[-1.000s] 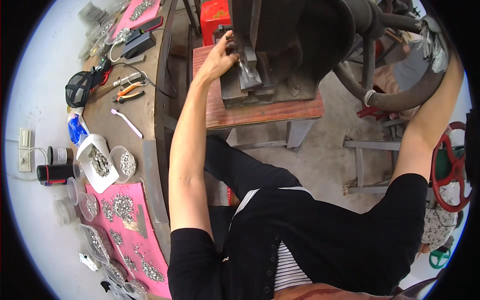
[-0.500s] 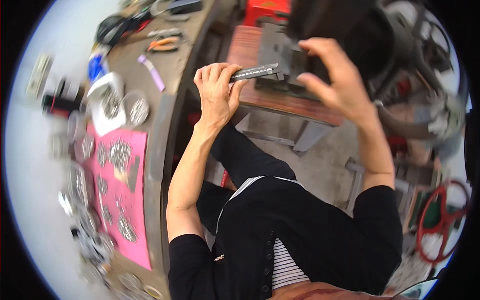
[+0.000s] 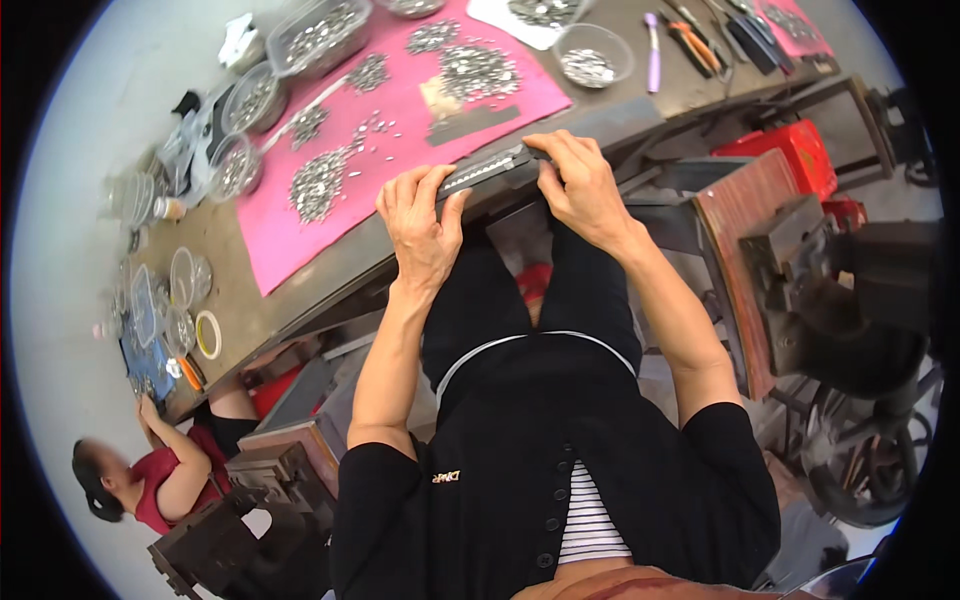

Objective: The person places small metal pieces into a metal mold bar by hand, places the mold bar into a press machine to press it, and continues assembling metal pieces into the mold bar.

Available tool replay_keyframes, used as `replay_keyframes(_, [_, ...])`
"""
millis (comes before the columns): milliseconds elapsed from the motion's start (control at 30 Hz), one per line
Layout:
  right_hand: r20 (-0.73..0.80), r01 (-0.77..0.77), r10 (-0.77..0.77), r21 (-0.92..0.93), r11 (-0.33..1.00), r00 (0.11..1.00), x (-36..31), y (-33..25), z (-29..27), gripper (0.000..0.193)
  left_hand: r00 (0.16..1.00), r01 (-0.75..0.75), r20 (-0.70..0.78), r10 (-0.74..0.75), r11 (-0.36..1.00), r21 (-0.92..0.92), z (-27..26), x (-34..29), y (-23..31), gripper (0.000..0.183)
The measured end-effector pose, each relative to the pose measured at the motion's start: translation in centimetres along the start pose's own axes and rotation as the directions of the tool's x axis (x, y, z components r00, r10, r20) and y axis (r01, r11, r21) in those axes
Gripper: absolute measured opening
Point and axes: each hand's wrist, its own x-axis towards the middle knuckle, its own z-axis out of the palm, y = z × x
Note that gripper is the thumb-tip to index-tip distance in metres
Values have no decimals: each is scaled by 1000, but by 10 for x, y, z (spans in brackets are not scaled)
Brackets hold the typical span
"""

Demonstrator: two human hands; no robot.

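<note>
A dark metal bar-shaped fixture (image 3: pixel 490 174), with a row of small shiny pieces along it, spans between my hands at the table's front edge. My left hand (image 3: pixel 418 228) grips its left end between thumb and fingers. The right end is pinched by my right hand (image 3: pixel 584 190). Just beyond lies a pink mat (image 3: pixel 275 240) bearing several heaps of small silvery metal pieces (image 3: pixel 480 72). A flat grey strip (image 3: pixel 476 125) rests on the mat near the fixture. What exactly the small pieces are, I cannot make out.
Clear tubs of metal pieces (image 3: pixel 240 165) and a round bowl (image 3: pixel 594 56) flank the mat. Orange-handled pliers (image 3: pixel 692 45) lie farther right. A dark machine (image 3: pixel 850 300) and wooden board (image 3: pixel 745 250) stand at right. Another person (image 3: pixel 165 475) sits at lower left.
My view has swung left from the machine to the table. My right hand, empty and spread before, now holds the fixture's right end; my left hand has kept its hold.
</note>
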Motion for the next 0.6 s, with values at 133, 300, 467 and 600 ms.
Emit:
replay_keyframes(133, [98,17,-20,38,999,995,21,-14,47,31,990,136,28,-137,990,23,-24,-16,-38,33])
replay_keyframes(300, [116,81,-81,-4,997,990,32,-16,73,44,969,213,141,-204,975,-54,-31,-14,-69,32])
replay_keyframes(467, [144,83,-81,-13,996,986,32,-10,85,63,976,170,134,-174,985,43,-26,-8,-65,34])
replay_keyframes(600, [78,110,-107,-45,993,991,29,-9,91,68,987,112,113,-114,993,24,-29,-10,-60,35])
